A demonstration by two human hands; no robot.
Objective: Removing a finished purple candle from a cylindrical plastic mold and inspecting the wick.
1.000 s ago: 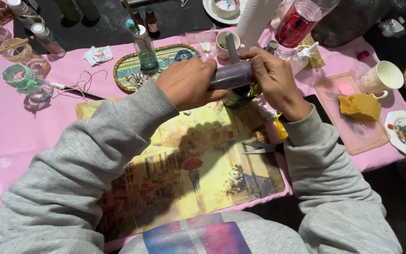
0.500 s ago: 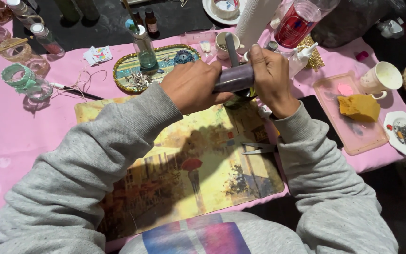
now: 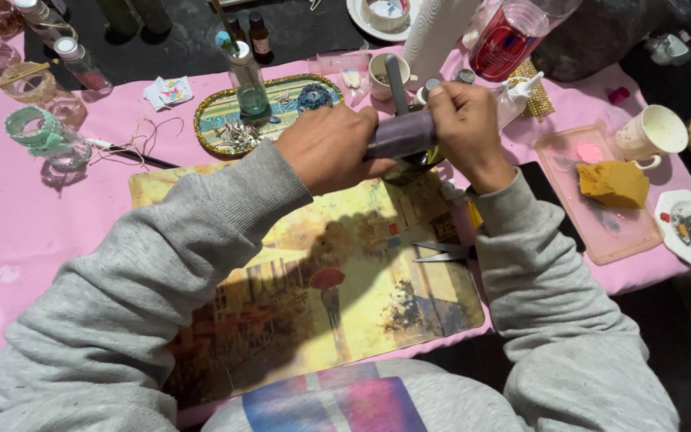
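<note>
clear plastic bottle with a red label (image 3: 509, 36), lying tilted at the far edge of the pink cloth, right of centre. small white packet with a coloured print (image 3: 168, 91), flat on the cloth just left of the oval tray (image 3: 209, 120). no signs or screens in view.

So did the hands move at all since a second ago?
Hardly. Both hands kept their grip on the purple cylinder, left hand and right hand at its two ends. The right hand crept slightly up and toward the left one. Nothing was let go. The scissors, the painted mat and the yellow sponge stayed put.
</note>
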